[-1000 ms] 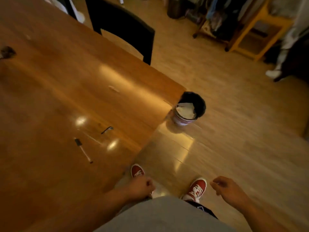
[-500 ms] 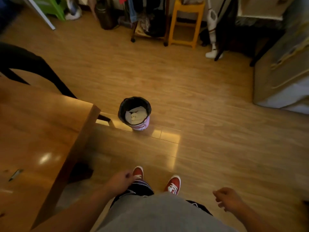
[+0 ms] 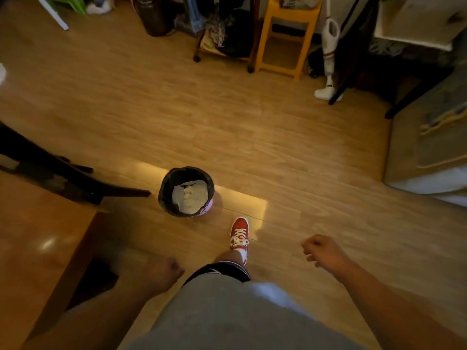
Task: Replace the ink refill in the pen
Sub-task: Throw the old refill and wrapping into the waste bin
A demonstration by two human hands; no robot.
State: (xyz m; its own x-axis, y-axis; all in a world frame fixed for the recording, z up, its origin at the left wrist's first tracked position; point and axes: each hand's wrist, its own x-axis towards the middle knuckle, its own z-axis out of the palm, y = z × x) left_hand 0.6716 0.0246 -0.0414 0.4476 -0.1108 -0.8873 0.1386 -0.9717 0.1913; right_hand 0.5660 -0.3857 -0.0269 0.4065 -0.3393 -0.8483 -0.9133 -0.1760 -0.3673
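Note:
No pen or refill shows in this frame. My left hand [image 3: 164,274] hangs low beside my grey shorts, its fingers curled into a fist, and whether anything thin lies inside it is hidden. My right hand [image 3: 322,251] swings out to the right over the floor with loosely curled fingers and nothing visible in them. A corner of the wooden table [image 3: 38,236] shows at the left edge.
A small bin [image 3: 187,192] with a black liner and crumpled paper stands on the wooden floor ahead of my red shoe [image 3: 239,234]. A dark chair [image 3: 50,170] is at the left. A yellow stool [image 3: 285,36], a clothes rack and a vacuum line the far wall.
My view has swung right, away from the table and its pen parts, onto the floor. The bin is now closer and one foot has stepped forward.

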